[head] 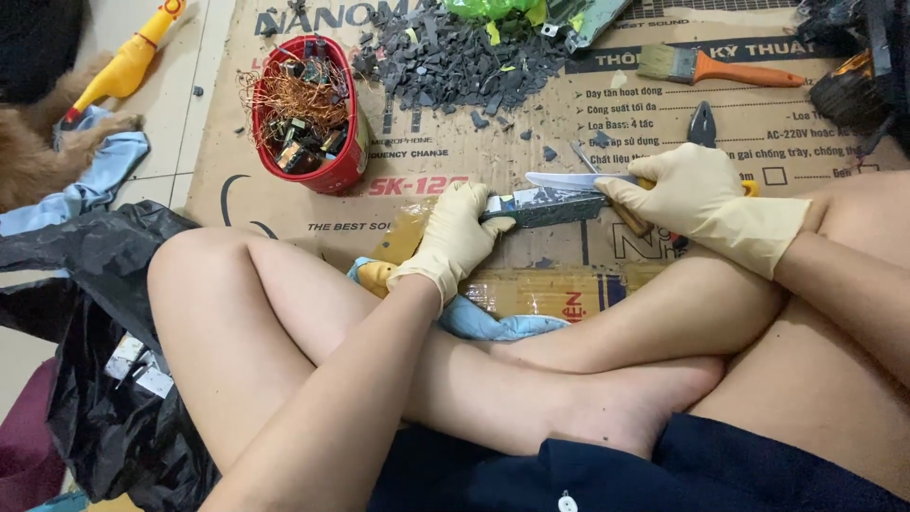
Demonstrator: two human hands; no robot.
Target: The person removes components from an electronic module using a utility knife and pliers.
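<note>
Two gloved hands are working mid-frame: left hand (459, 237) clamping the dark block (542, 207) on the cardboard (408, 180), right hand (684, 194) gripping a knife (578, 180), apparently scraping; steady pressure needed.

Home floor workspace: flattened cardboard (569, 104), tiled floor (190, 123), dog (38, 152).

One view only, from my head: looks steeply down, close, over my crossed legs (455, 379) to cardboard (531, 123) on floor.
</note>
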